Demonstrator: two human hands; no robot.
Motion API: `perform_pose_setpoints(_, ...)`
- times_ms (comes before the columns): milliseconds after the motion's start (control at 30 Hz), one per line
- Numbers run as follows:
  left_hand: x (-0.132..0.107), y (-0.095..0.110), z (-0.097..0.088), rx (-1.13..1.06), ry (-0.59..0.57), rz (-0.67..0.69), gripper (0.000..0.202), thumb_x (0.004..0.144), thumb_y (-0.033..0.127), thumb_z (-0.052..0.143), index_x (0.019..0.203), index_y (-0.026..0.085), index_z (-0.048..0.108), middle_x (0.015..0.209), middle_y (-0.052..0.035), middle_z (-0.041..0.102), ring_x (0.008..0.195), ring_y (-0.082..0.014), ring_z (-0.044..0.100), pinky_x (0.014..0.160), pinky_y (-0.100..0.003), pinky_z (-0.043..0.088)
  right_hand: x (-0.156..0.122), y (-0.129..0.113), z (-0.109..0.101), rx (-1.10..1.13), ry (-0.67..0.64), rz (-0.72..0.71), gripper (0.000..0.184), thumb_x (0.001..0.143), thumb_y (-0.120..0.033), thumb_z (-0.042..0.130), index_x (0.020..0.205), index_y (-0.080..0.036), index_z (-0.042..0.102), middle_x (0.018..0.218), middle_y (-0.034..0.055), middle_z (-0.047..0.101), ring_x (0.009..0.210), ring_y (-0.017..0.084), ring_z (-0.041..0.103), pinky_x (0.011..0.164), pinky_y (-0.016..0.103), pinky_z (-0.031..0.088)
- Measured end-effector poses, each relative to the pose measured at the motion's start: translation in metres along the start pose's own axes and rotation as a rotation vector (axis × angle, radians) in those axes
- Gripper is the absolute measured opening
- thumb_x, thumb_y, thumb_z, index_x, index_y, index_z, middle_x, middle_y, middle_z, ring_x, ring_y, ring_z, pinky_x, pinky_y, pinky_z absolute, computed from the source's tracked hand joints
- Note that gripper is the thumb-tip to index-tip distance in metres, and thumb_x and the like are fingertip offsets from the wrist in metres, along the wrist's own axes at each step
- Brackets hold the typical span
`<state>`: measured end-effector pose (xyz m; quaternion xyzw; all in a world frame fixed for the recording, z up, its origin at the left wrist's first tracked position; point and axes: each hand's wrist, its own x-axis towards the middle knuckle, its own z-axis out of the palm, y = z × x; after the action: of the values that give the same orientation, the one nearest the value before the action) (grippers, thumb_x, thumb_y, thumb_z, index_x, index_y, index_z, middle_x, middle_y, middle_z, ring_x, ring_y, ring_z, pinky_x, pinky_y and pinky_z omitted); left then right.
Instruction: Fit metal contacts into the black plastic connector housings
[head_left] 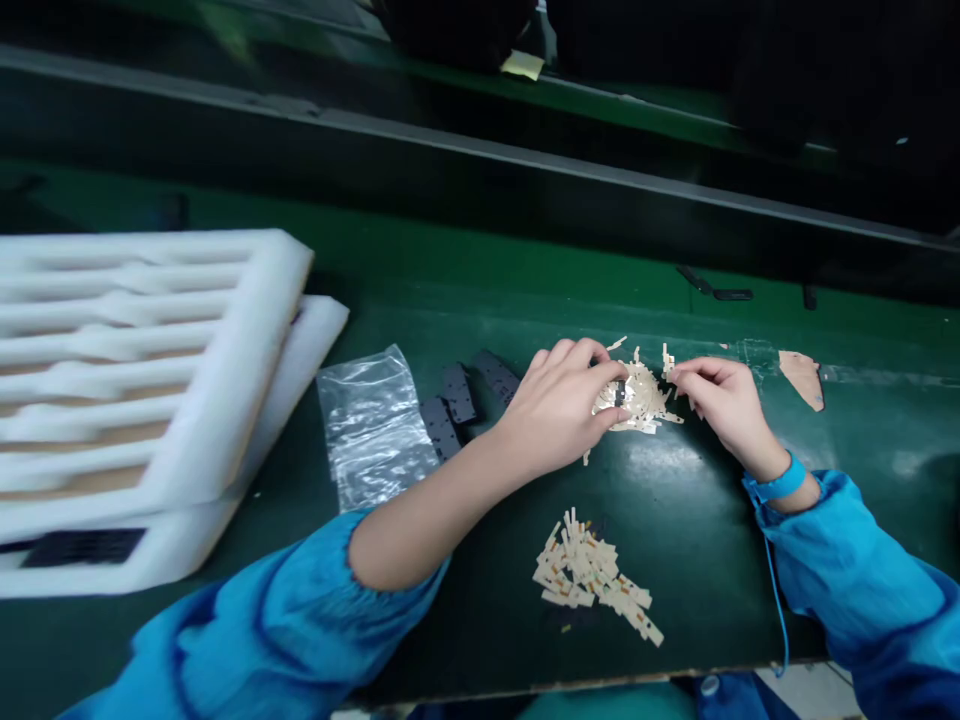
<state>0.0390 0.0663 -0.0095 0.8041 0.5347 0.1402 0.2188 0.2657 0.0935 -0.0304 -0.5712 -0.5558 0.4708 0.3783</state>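
Observation:
My left hand [562,400] is closed, with a small dark piece [620,392] between thumb and fingers, over the left side of a pile of small cream strips [643,400]. At the pile's right edge, my right hand [712,395] pinches one cream strip [667,360] that stands up from the fingertips. A second heap of cream strips [589,570], some with orange-brown marks, lies nearer the table's front edge. Several dark flat pieces with small holes [457,393] lie left of my left hand, partly behind it.
A clear plastic bag [375,425] lies left of the dark pieces. Stacked white foam trays [255,330] with slots fill the left side. A brown scrap [802,378] and black strips [731,294] lie farther right on the green table [720,540]. A dark raised ledge crosses behind.

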Motion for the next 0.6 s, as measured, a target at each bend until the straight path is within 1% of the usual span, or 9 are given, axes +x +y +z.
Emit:
perform_pose_setpoints(100, 0.003, -0.003, 0.004, -0.027, -0.009, -0.060, 0.021, 0.091, 0.030, 0.075, 0.108, 0.019, 0.072, 0.116, -0.0091, 0.064, 0.111, -0.0324, 0.057, 0.096, -0.048, 0.042, 0.000, 0.004, 0.001, 0.033, -0.010, 0.013, 0.020, 0.075, -0.036, 0.076, 0.077, -0.016, 0.080, 0.058, -0.0013, 0.062, 0.047, 0.010, 0.044, 0.046, 0.026, 0.035)
perform_pose_setpoints(233, 0.003, -0.005, 0.006, -0.053, 0.015, -0.104, 0.018, 0.088, 0.031, 0.078, 0.098, 0.019, 0.068, 0.109, -0.0076, 0.064, 0.106, -0.0308, 0.058, 0.094, -0.047, 0.044, 0.001, 0.005, 0.001, 0.066, -0.023, 0.025, 0.017, 0.074, -0.032, 0.074, 0.076, -0.017, 0.079, 0.057, -0.0017, 0.062, 0.048, 0.009, 0.043, 0.046, 0.025, 0.034)
perform_pose_setpoints(400, 0.006, -0.007, -0.003, -0.127, 0.084, -0.123, 0.019, 0.088, 0.034, 0.077, 0.095, 0.020, 0.066, 0.104, -0.0062, 0.068, 0.106, -0.0301, 0.060, 0.097, -0.047, 0.045, 0.000, 0.004, 0.001, 0.057, -0.048, 0.020, 0.015, 0.075, -0.031, 0.072, 0.075, -0.017, 0.079, 0.058, -0.0018, 0.061, 0.052, 0.011, 0.046, 0.049, 0.026, 0.036)
perform_pose_setpoints(467, -0.002, -0.006, -0.009, -0.196, 0.109, -0.124, 0.019, 0.087, 0.035, 0.078, 0.093, 0.021, 0.067, 0.103, -0.0053, 0.068, 0.107, -0.0296, 0.061, 0.097, -0.047, 0.046, 0.000, 0.004, 0.001, 0.047, -0.051, 0.024, 0.015, 0.076, -0.031, 0.071, 0.075, -0.018, 0.079, 0.059, -0.0017, 0.062, 0.053, 0.011, 0.048, 0.050, 0.026, 0.037)
perform_pose_setpoints(500, -0.009, -0.004, -0.012, -0.223, 0.104, -0.111, 0.019, 0.087, 0.035, 0.079, 0.093, 0.021, 0.067, 0.102, -0.0049, 0.068, 0.106, -0.0291, 0.061, 0.096, -0.046, 0.046, 0.000, 0.004, 0.001, 0.045, -0.054, 0.027, 0.016, 0.076, -0.031, 0.071, 0.076, -0.018, 0.079, 0.060, -0.0014, 0.062, 0.054, 0.011, 0.048, 0.051, 0.027, 0.037)
perform_pose_setpoints(567, -0.030, 0.002, -0.015, -0.243, 0.043, -0.051, 0.019, 0.088, 0.037, 0.079, 0.093, 0.022, 0.067, 0.106, -0.0046, 0.068, 0.107, -0.0286, 0.060, 0.096, -0.046, 0.046, 0.001, 0.004, 0.001, 0.051, -0.065, 0.031, 0.016, 0.075, -0.031, 0.070, 0.077, -0.017, 0.080, 0.061, -0.0008, 0.063, 0.056, 0.012, 0.049, 0.051, 0.027, 0.037)
perform_pose_setpoints(600, -0.041, 0.006, -0.015, -0.242, -0.025, -0.012, 0.020, 0.089, 0.039, 0.079, 0.094, 0.023, 0.068, 0.110, -0.0047, 0.068, 0.110, -0.0290, 0.059, 0.096, -0.046, 0.046, 0.001, 0.003, 0.001, 0.059, -0.072, 0.033, 0.017, 0.075, -0.031, 0.070, 0.076, -0.017, 0.080, 0.061, -0.0006, 0.064, 0.056, 0.012, 0.050, 0.051, 0.027, 0.036)
